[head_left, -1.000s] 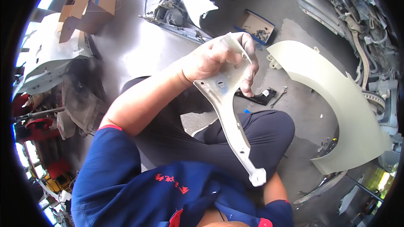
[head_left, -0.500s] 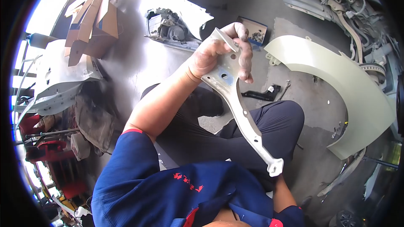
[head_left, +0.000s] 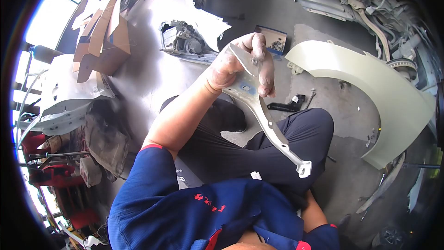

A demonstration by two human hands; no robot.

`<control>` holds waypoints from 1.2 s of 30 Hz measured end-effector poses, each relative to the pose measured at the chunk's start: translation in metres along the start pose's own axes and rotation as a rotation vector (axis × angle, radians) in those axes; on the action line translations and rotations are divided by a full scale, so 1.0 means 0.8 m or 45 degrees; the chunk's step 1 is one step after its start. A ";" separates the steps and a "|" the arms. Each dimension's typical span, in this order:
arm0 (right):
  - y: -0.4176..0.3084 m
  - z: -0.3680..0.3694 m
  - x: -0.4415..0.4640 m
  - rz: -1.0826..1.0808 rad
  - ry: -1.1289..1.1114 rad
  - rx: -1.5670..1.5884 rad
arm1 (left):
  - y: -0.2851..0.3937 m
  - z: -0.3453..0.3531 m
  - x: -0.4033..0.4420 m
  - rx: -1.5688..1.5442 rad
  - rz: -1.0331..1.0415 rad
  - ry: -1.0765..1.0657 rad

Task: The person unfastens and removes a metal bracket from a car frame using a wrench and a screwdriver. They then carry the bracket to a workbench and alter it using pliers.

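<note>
And here's the pale metal bracket point(head_left: 266, 119), held up in the air over the seated person's lap, its broad plate at the top and its narrow arm slanting down to a small flared end above the thigh. The left hand point(head_left: 231, 66) has it by that plate, pinching it between thumb and fingers, with the fingers point(head_left: 267, 75) curled around the plate's outer edge; whether every fingertip presses on the metal, you can't tell. A bluish patch surrounds a hole just below the grip. Over to the right arm: the forearm point(head_left: 315, 215) slips behind the dark trousers point(head_left: 245, 157), so the right hand is out of sight and there's no telling how its fingers stand.

Out to the floor point(head_left: 340, 176) now! Just beyond the knee lies a black part point(head_left: 289, 105), with a slim metal tool point(head_left: 311, 98) right beside it. To the right, a big cream curved panel point(head_left: 388, 92) arches across the surface. Further out, past the hand, a shallow box point(head_left: 268, 34) has small dark pieces point(head_left: 278, 46) gathered toward its lower right corner. Left of that sits a grey mechanical assembly point(head_left: 187, 40), and farther left, an opened cardboard carton point(head_left: 111, 53), flaps up.
</note>
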State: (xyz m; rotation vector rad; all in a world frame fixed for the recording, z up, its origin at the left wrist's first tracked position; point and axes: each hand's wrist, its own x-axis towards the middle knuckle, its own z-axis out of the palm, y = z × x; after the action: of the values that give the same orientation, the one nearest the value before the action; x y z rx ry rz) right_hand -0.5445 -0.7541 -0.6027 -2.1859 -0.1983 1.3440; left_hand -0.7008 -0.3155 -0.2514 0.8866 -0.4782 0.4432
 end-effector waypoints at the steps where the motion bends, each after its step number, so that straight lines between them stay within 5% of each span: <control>1: -0.002 0.002 0.001 -0.002 -0.005 0.000 | -0.001 0.004 0.000 0.027 0.011 0.004; 12: 0.005 -0.013 0.036 0.043 -0.068 -0.152 | 0.105 -0.024 0.046 0.635 -0.225 -0.027; 19: -0.079 0.000 0.145 0.139 -0.289 -0.229 | 0.194 -0.161 0.049 0.918 -0.232 0.534; 20: -0.092 -0.001 0.153 0.179 -0.325 -0.223 | 0.216 -0.153 0.050 1.338 -0.374 0.742; 23: -0.141 -0.017 0.145 0.318 -0.380 -0.192 | 0.258 -0.198 0.047 1.196 -0.423 0.933; 27: -0.226 -0.069 0.091 0.434 -0.405 -0.137 | 0.344 -0.155 0.004 1.888 -0.362 1.178; 30: -0.334 -0.123 0.034 0.570 -0.557 0.250 | 0.442 -0.076 -0.054 1.778 -0.488 1.601; 31: -0.369 -0.141 0.013 0.539 -0.511 0.189 | 0.462 -0.040 -0.080 1.769 -0.506 1.809; 32: -0.441 -0.146 -0.028 0.223 -0.224 -0.552 | 0.478 0.000 -0.113 1.788 -0.444 1.943; 36: -0.621 -0.139 -0.164 0.249 -0.330 -0.818 | 0.514 0.187 -0.266 2.022 -0.400 2.404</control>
State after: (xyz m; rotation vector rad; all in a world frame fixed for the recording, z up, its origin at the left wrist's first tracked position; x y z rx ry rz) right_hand -0.4333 -0.4357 -0.1992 -2.5818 -0.5989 1.8716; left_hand -1.1307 -0.2440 -0.0349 1.4661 1.9974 1.1301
